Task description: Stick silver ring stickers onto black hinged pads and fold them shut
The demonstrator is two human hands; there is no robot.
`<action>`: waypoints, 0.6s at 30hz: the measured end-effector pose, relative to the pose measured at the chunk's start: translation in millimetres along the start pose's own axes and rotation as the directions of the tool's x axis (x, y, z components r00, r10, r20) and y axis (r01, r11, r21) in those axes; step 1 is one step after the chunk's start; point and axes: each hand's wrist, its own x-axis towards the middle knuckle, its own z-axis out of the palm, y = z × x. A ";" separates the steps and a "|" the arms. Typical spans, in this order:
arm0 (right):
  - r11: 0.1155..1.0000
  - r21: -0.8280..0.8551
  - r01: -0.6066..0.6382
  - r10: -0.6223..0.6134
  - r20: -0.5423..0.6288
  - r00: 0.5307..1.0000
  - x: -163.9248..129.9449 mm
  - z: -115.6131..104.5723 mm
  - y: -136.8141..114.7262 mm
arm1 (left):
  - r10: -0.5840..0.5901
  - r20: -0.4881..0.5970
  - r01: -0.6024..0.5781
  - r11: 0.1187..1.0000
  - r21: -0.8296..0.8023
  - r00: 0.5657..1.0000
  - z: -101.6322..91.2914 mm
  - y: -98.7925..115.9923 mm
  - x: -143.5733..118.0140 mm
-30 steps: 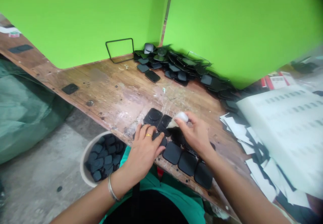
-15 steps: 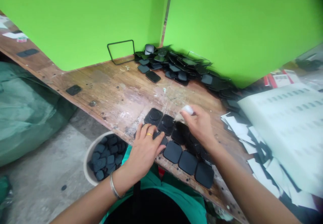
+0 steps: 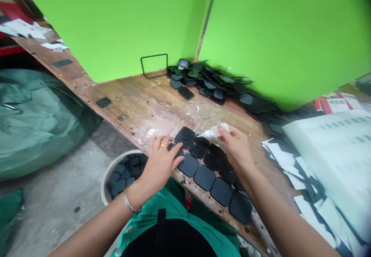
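Note:
A white squeeze bottle (image 3: 213,131) with a narrow tip lies tilted in my right hand (image 3: 238,145), whose fingers are closed round its base. Its tip points left, just above a black rounded-square piece (image 3: 199,145) in the back row. Another such piece, with a shiny ring-shaped line (image 3: 185,136) on it, sits at that row's left end. My left hand (image 3: 162,157) rests with fingers spread on the leftmost black piece (image 3: 174,148) of the front row, partly covering it. Plain matte pieces (image 3: 204,177) continue that row rightward. My right forearm hides the back row's right end.
A pile of black pieces (image 3: 214,80) leans along the green panel (image 3: 130,25), beside a black wire frame (image 3: 154,66). White paper strips (image 3: 282,154) and a large white block (image 3: 333,145) stand right. Below the table edge is a bucket (image 3: 108,176) of black pieces.
The bottle has turned from nearly end-on to side-on, its tip now showing over the back row. My left hand has slid left, uncovering more of the front row. The whole view has shifted.

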 end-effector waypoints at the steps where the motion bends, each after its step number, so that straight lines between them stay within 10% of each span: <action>1: 1.000 -0.021 0.022 -0.022 0.003 1.000 2.9 6.5 -0.8 | -0.007 0.005 0.007 1.000 0.007 1.000 -0.1 -3.0 -0.4; 18: 0.890 -0.355 0.287 -0.257 0.129 0.958 6.8 34.3 -17.3 | 0.026 0.014 -0.027 0.992 0.125 1.000 2.4 -4.4 -1.6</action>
